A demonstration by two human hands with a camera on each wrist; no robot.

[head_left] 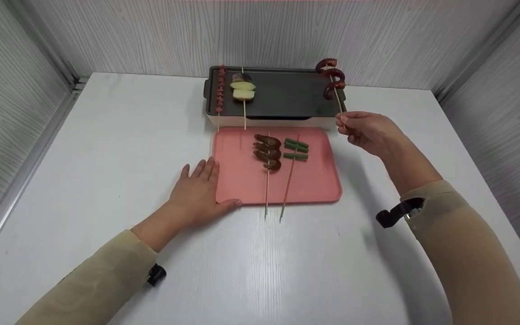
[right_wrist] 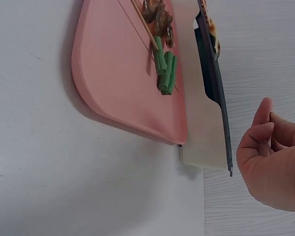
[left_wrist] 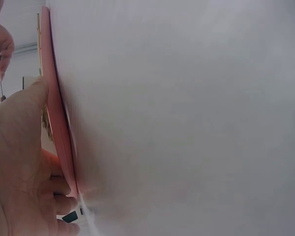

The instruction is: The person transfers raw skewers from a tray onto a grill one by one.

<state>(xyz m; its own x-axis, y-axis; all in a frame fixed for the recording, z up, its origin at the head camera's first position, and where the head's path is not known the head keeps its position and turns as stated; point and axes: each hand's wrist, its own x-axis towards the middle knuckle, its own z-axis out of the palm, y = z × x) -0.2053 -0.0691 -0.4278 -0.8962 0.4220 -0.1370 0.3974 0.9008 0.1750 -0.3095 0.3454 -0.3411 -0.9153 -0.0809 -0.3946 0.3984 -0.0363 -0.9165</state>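
Currently, a sausage skewer [head_left: 332, 81] is pinched at its lower stick end between the curled fingers and thumb of the right hand [head_left: 368, 131], and its coiled meat is held over the right edge of the dark grill plate [head_left: 287, 95]. The left hand [head_left: 199, 192] is laid flat on the white table [head_left: 106, 158], fingers spread, with the thumb touching the near left corner of the pink tray [head_left: 242, 180]. A shrimp skewer [head_left: 267, 153] and a green bean skewer [head_left: 295, 150] are seen lying on that tray.

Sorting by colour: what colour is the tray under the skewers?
Pink tray, clearest in the head view.
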